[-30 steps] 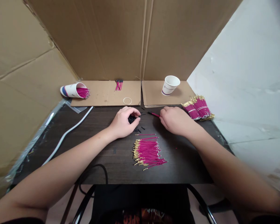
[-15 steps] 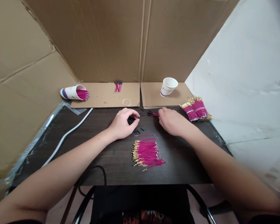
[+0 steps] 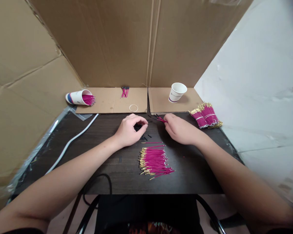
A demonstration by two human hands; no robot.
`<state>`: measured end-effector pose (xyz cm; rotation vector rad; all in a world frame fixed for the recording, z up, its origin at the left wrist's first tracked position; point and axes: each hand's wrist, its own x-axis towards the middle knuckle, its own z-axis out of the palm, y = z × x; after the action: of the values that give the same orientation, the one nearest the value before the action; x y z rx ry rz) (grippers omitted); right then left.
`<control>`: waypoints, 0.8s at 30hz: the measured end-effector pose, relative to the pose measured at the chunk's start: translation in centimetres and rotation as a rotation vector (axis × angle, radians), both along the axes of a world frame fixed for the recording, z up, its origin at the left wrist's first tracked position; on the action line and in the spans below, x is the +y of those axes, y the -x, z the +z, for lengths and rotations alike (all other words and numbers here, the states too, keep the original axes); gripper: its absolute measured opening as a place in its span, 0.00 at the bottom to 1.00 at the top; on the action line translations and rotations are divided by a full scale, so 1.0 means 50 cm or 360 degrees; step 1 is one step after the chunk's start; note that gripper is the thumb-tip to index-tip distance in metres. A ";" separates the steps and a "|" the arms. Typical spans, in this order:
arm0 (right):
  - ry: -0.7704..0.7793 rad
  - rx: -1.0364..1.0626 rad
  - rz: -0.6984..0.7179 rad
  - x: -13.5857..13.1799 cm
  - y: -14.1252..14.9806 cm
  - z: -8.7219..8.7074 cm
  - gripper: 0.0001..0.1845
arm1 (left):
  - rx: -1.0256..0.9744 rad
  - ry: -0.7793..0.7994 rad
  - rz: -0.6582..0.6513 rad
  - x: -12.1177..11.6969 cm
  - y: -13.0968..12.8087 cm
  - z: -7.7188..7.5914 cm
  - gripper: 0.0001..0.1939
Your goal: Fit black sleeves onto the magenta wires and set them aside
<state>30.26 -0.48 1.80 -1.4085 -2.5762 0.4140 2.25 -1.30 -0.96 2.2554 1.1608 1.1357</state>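
Note:
My left hand (image 3: 128, 130) rests on the dark table (image 3: 107, 162), its fingers curled over a little heap of short black sleeves (image 3: 138, 126). My right hand (image 3: 179, 129) is pinched on a few magenta wires (image 3: 161, 119) whose black-tipped ends stick out to the left. The two hands lie close together, fingertips a short gap apart. A loose pile of magenta wires with gold pins (image 3: 153, 159) lies just in front of both hands. One single wire (image 3: 151, 142) lies across the top of that pile.
Tied bundles of magenta wires (image 3: 205, 115) lie at the right edge. On cardboard flaps at the back stand an upright paper cup (image 3: 177, 92), a tipped cup holding wires (image 3: 80, 97), a small wire bunch (image 3: 124, 92) and a rubber band (image 3: 133, 108). A white cable (image 3: 70, 141) runs along the left.
My right hand has shifted slightly left, bringing its wires closer to my left hand. The left hand has stayed over the black sleeves.

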 end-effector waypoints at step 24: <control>0.0473 0.1273 0.0031 -0.078 0.095 -0.002 0.13 | -0.1164 0.1082 0.0052 -0.055 -0.067 0.021 0.17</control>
<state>25.50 -4.40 1.70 -0.9897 -1.9152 1.1307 5.61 -4.05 0.09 1.1679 1.0414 1.1844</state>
